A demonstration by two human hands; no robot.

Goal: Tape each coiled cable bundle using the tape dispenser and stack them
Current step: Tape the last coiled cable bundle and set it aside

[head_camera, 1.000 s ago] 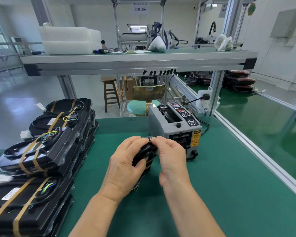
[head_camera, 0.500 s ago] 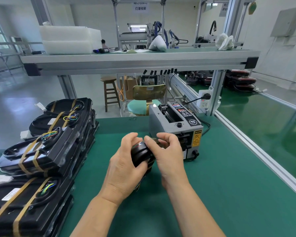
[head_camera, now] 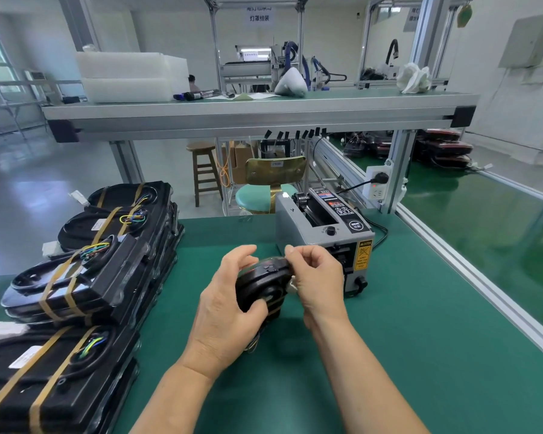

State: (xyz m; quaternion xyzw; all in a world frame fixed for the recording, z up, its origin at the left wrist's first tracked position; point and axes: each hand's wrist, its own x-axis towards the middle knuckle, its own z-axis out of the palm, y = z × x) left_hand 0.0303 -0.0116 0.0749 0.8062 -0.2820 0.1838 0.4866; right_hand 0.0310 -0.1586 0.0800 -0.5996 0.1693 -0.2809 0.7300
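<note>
A black coiled cable bundle [head_camera: 265, 281] stands on edge above the green table, held between both hands. My left hand [head_camera: 229, 311] grips its near side, thumb across the front, fingers spread over the top. My right hand [head_camera: 315, 274] pinches its upper right edge with curled fingers; its palm hides the bundle's far side. The grey tape dispenser [head_camera: 322, 233] sits just behind my right hand, its outlet slot facing me. Taped black bundles [head_camera: 85, 277] with tan tape bands and coloured wire ends are stacked in rows at the left.
An aluminium rail [head_camera: 470, 277] bounds the green table [head_camera: 389, 355] on the right, with a conveyor belt beyond. A shelf [head_camera: 257, 112] spans overhead at the back. The dispenser's cord runs to a socket [head_camera: 377, 184] on the post. A stool and chair stand behind the table.
The bundle has been turned and tilted more upright between the hands. My right hand shifted right toward the dispenser, and my left fingers lifted and spread over the top.
</note>
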